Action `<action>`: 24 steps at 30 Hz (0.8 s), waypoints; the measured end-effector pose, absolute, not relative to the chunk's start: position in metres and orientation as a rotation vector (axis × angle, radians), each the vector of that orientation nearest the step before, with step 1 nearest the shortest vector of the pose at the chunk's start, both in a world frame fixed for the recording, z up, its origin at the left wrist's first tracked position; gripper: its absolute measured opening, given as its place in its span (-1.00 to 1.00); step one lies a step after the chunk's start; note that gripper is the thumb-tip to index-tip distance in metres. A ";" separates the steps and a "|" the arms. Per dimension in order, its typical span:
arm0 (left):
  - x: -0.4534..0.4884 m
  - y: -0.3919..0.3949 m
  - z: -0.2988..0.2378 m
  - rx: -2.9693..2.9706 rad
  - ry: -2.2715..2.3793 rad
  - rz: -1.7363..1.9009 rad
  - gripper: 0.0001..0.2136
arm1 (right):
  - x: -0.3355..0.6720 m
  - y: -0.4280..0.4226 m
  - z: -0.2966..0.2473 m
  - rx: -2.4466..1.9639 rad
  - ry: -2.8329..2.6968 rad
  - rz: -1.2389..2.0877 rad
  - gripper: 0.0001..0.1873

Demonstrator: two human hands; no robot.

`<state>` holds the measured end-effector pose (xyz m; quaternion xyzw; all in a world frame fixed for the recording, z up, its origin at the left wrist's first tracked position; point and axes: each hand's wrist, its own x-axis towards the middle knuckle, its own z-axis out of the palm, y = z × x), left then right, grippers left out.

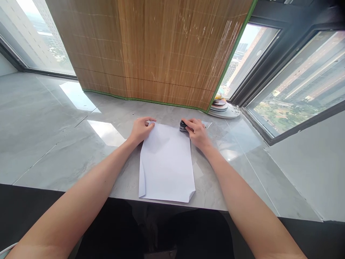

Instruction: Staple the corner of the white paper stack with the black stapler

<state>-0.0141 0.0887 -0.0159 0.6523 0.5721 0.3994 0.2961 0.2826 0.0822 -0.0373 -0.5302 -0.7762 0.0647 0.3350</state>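
White sheets of paper (168, 162) lie on the grey tiled ledge in front of me. The paper's near right corner is bent up, and a strip along its lower left side is folded over. At the far left corner my left hand (142, 128) grips the paper, thumb on top. My right hand (198, 133) is closed around a small black stapler (183, 126), which sits at the far right corner of the paper. Whether the stapler's jaws are around the paper's edge I cannot tell.
A bamboo blind (156, 54) with green edging hangs just beyond the paper. Stacked plates (225, 110) stand at its right end, beside the window frame (256, 126). The ledge (67, 158) ends in a front edge close to my body.
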 end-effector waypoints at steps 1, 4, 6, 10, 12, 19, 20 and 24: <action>-0.014 0.089 -0.017 1.738 1.516 1.063 -0.65 | 0.281 0.082 -0.037 -1.392 -2.029 0.154 -0.45; -0.015 0.089 -0.018 1.728 1.504 1.074 -0.66 | 0.278 0.080 -0.037 -1.417 -2.041 0.118 -0.44; -0.015 0.089 -0.018 1.720 1.504 1.087 -0.66 | 0.277 0.079 -0.036 -1.428 -2.040 0.109 -0.45; -0.015 0.088 -0.017 1.715 1.512 1.096 -0.67 | 0.276 0.078 -0.035 -1.430 -2.031 0.107 -0.47; -0.014 0.088 -0.016 1.697 1.521 1.094 -0.68 | 0.277 0.079 -0.036 -1.429 -2.025 0.107 -0.48; -0.015 0.090 -0.018 1.722 1.509 1.085 -0.68 | 0.277 0.080 -0.038 -1.425 -2.030 0.088 -0.47; -0.015 0.090 -0.019 1.726 1.507 1.088 -0.68 | 0.277 0.080 -0.038 -1.423 -2.032 0.086 -0.47; -0.015 0.090 -0.019 1.731 1.513 1.086 -0.68 | 0.276 0.080 -0.038 -1.423 -2.030 0.084 -0.48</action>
